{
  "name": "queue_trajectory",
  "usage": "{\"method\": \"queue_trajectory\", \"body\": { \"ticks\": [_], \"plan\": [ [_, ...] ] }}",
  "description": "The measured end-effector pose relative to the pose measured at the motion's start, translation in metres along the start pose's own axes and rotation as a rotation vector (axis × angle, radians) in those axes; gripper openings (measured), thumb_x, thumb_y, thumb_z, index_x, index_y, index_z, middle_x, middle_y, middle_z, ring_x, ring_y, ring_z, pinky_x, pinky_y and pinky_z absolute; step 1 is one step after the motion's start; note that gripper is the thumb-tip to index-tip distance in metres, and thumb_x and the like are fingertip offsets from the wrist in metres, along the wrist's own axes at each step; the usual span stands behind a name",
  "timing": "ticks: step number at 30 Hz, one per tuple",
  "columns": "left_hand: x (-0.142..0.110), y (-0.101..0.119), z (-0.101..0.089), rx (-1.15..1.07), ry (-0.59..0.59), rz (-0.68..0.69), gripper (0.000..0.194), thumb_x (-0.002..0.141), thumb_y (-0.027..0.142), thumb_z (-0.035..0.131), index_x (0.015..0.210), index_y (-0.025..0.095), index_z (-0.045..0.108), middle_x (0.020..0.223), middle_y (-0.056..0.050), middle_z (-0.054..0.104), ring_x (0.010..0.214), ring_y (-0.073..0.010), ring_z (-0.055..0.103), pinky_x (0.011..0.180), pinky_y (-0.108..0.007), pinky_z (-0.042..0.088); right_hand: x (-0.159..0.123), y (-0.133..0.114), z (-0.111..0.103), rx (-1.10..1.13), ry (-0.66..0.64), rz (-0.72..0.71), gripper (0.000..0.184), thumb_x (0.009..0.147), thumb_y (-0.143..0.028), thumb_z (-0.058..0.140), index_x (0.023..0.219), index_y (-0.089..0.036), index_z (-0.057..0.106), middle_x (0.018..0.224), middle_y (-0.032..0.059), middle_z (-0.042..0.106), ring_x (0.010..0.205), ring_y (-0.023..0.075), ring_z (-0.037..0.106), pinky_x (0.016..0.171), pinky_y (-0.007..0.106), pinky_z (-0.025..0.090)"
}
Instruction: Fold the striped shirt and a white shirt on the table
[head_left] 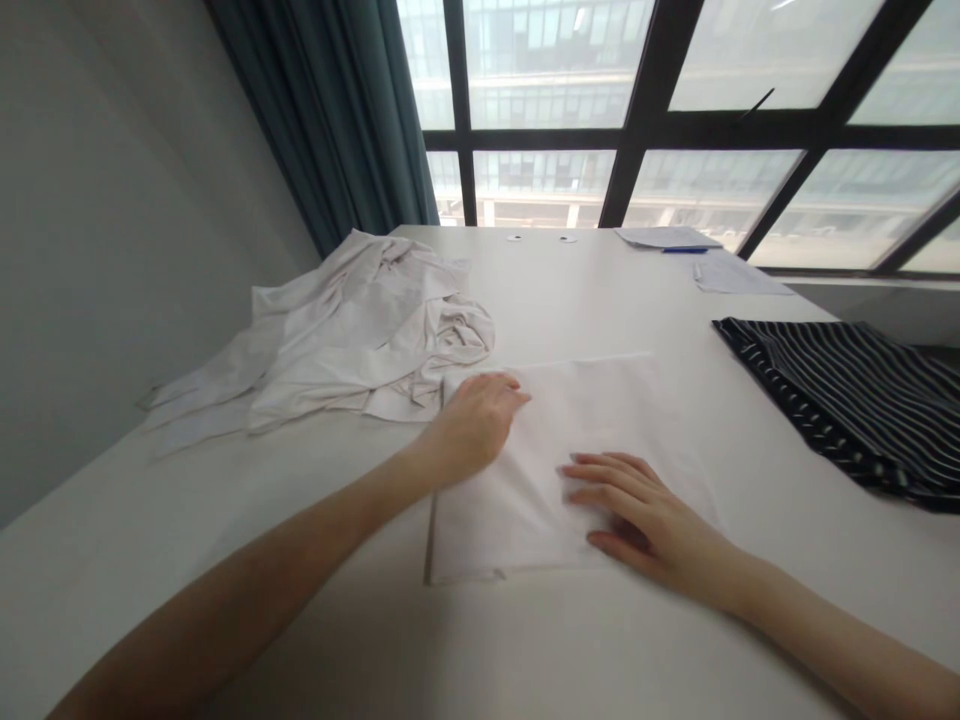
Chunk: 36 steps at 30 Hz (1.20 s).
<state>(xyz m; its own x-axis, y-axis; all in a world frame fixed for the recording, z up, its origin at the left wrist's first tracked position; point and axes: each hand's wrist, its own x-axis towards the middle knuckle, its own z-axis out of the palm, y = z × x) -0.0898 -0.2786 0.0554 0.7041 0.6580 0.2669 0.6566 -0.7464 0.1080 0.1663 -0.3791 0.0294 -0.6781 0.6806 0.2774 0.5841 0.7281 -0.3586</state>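
Note:
A white cloth (525, 530), folded into a rough rectangle, lies flat on the table in front of me. At its upper left part is my left hand (476, 425), with fingers bent together and closed on the fabric; the thumb is hidden. My right hand (637, 510) rests palm down on the right half of the cloth, open, with its fingers slightly spread and a little blurred. A few shallow creases run across the fabric between the hands.
Crumpled white fabric (352, 330) spreads over the table's left side, close to the folded cloth. Black-and-white striped fabric (855, 400) lies on the right. Papers (664, 238) and a blue pen (686, 250) are at the far right, before the windows. A grey wall borders the left.

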Motion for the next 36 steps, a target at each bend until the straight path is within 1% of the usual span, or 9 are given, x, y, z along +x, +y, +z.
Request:
{"method": "queue_trajectory", "body": {
  "ticks": [3,7,11,15,18,22,25,32,36],
  "plan": [
    [-0.010,0.028,0.017,0.023,-0.064,0.032,0.045,0.097,0.032,0.046,0.137,0.012,0.048,0.146,-0.017,0.045,0.139,-0.0296,0.035,0.114,-0.049,0.025,-0.004,0.002,0.004,-0.141,-0.069,0.068,0.055,0.095,-0.040,0.053,0.146,-0.025,0.038,0.151,0.0092,0.043,0.143,0.0261,0.031,0.113,0.054,0.029],
    [-0.019,0.032,0.032,0.058,-0.120,0.066,0.071,0.095,0.058,0.042,0.147,0.011,0.033,0.157,-0.019,0.027,0.146,-0.0332,0.020,0.115,-0.056,0.016,-0.009,0.006,0.005,-0.256,-0.107,0.141,0.075,0.094,-0.054,0.048,0.155,-0.023,0.019,0.157,0.0100,0.032,0.145,0.0292,0.025,0.112,0.057,0.028],
    [-0.019,0.027,0.032,0.045,-0.157,0.073,0.088,0.086,0.071,0.045,0.148,0.010,0.032,0.158,-0.021,0.023,0.147,-0.0349,0.016,0.116,-0.056,0.013,-0.008,0.012,-0.005,-0.237,-0.142,0.141,0.068,0.093,-0.058,0.047,0.151,-0.026,0.032,0.154,0.0078,0.037,0.142,0.0281,0.032,0.112,0.055,0.029],
    [-0.018,0.028,0.030,0.034,-0.173,0.086,0.094,0.084,0.076,0.043,0.148,0.008,0.031,0.157,-0.024,0.020,0.148,-0.0355,0.013,0.116,-0.056,0.010,-0.007,0.024,-0.010,-0.249,-0.014,0.233,0.041,0.101,-0.042,0.036,0.136,-0.029,0.052,0.143,0.0051,0.054,0.135,0.0220,0.043,0.112,0.051,0.029],
    [-0.020,0.027,0.030,0.004,-0.177,0.156,0.096,0.083,0.077,0.040,0.148,0.006,0.032,0.157,-0.025,0.019,0.148,-0.0342,0.012,0.117,-0.053,0.008,-0.011,0.034,-0.006,-0.358,0.048,0.250,0.054,0.098,-0.048,0.041,0.147,-0.027,0.039,0.151,0.0083,0.043,0.141,0.0271,0.034,0.111,0.054,0.028],
    [-0.020,0.025,0.029,-0.054,-0.199,0.289,0.103,0.079,0.081,0.042,0.148,0.006,0.031,0.157,-0.024,0.021,0.148,-0.0320,0.013,0.119,-0.047,0.005,-0.017,0.043,-0.001,-0.444,-0.009,0.207,0.083,0.091,-0.062,0.045,0.157,-0.026,0.009,0.157,0.0110,0.030,0.144,0.0313,0.026,0.110,0.056,0.028],
    [-0.020,0.025,0.026,-0.089,-0.228,0.341,0.106,0.076,0.083,0.044,0.149,0.006,0.029,0.157,-0.024,0.022,0.149,-0.0316,0.012,0.119,-0.047,0.003,-0.020,0.046,-0.004,-0.449,-0.055,0.186,0.094,0.087,-0.069,0.046,0.157,-0.026,0.001,0.159,0.0124,0.025,0.145,0.0334,0.023,0.110,0.057,0.028],
    [-0.022,0.032,0.020,-0.111,-0.317,0.307,0.103,0.082,0.077,0.042,0.149,0.002,0.024,0.157,-0.027,0.017,0.149,-0.0335,0.009,0.118,-0.051,0.003,-0.023,0.050,-0.012,-0.370,-0.183,0.185,0.106,0.080,-0.077,0.049,0.156,-0.027,-0.004,0.160,0.0149,0.019,0.145,0.0371,0.022,0.109,0.061,0.026],
    [-0.023,0.034,0.020,-0.126,-0.333,0.291,0.101,0.083,0.076,0.042,0.151,0.004,0.021,0.158,-0.026,0.016,0.149,-0.0324,0.007,0.118,-0.052,0.003,-0.020,0.048,-0.017,-0.321,-0.174,0.209,0.093,0.084,-0.072,0.049,0.156,-0.028,0.012,0.158,0.0135,0.026,0.143,0.0354,0.027,0.108,0.060,0.027]
  ]
}}
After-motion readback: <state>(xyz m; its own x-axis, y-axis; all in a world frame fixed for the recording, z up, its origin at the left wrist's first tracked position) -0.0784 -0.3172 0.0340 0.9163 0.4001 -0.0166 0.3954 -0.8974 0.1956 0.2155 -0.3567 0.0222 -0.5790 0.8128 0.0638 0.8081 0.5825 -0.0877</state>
